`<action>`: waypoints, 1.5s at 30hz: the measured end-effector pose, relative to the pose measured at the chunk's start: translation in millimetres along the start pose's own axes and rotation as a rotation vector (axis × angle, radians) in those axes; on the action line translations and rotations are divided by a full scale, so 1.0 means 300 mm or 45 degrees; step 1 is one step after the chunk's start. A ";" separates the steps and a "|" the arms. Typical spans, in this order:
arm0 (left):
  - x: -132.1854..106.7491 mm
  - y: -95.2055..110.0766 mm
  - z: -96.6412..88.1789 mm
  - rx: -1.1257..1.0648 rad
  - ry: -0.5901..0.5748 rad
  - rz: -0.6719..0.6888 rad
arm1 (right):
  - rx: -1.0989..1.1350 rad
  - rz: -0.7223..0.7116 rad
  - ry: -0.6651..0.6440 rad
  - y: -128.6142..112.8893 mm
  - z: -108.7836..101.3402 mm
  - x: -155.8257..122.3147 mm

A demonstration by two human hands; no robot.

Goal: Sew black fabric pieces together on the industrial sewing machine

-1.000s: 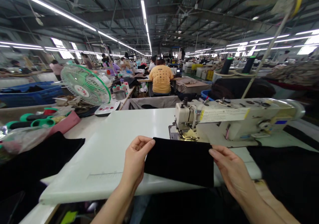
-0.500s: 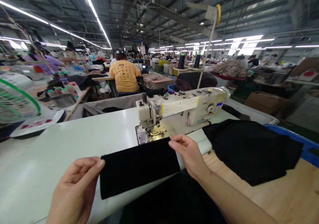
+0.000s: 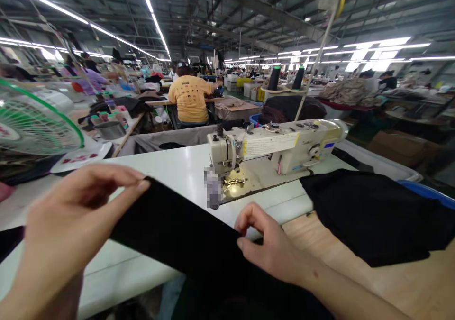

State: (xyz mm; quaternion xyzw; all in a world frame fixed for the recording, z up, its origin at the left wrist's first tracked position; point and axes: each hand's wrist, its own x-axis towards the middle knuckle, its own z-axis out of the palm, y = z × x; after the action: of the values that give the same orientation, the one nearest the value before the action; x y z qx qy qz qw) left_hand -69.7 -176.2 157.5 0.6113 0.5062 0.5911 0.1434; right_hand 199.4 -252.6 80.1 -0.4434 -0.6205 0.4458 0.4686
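on the near side of the sewing machine point(image 3: 287, 142), the black cloth point(image 3: 174, 225) now slants down from left hand point(image 3: 76, 211) to right hand point(image 3: 272, 249), where half a second ago it sloped upward; both thumbs and fingertips pinch its edge.

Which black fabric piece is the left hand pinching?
The narrow black fabric strip, its upper-left corner in the left hand; the broad black fabric piece at right and dark fabric at the left edge lie untouched.
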 end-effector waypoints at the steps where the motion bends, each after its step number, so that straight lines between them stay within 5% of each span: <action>1: 0.045 0.005 0.028 0.161 -0.168 0.130 | -0.049 0.005 -0.060 0.004 0.016 -0.015; 3: 0.110 -0.027 0.122 0.299 -0.607 0.195 | -0.145 -0.011 -0.112 0.039 0.044 -0.038; 5: 0.127 -0.107 0.250 0.324 -0.925 0.008 | -0.272 -0.095 -0.104 0.106 0.059 -0.049; 9: 0.050 -0.308 0.476 0.285 -1.043 -0.120 | -0.639 -0.401 -0.173 0.256 0.037 -0.052; 12: -0.011 -0.398 0.541 0.270 -1.030 -0.157 | -0.991 -0.638 -0.274 0.320 -0.002 -0.055; 18: -0.016 -0.434 0.552 0.316 -1.062 -0.175 | -1.268 -0.876 -0.220 0.344 -0.036 -0.050; 26: 0.058 -0.456 0.664 0.518 -1.131 -0.189 | -1.195 -0.790 -0.184 0.358 -0.016 0.002; 36: 0.072 -0.450 0.674 0.643 -1.096 -0.115 | -1.094 -0.793 -0.177 0.360 -0.016 0.013; 42: -0.067 -0.314 0.571 0.784 -0.792 0.076 | -1.108 -0.804 -0.192 0.361 -0.023 0.000; 45: -0.239 -0.246 0.450 0.691 -1.003 0.371 | -1.150 -0.806 -0.219 0.352 -0.031 -0.014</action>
State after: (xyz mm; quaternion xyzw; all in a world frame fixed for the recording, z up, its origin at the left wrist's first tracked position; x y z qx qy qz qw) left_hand 29.6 -142.6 23.9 0.8677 0.4586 0.1762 0.0753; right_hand 223.3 -233.4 -21.5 -0.3541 -0.8888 0.0076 0.2909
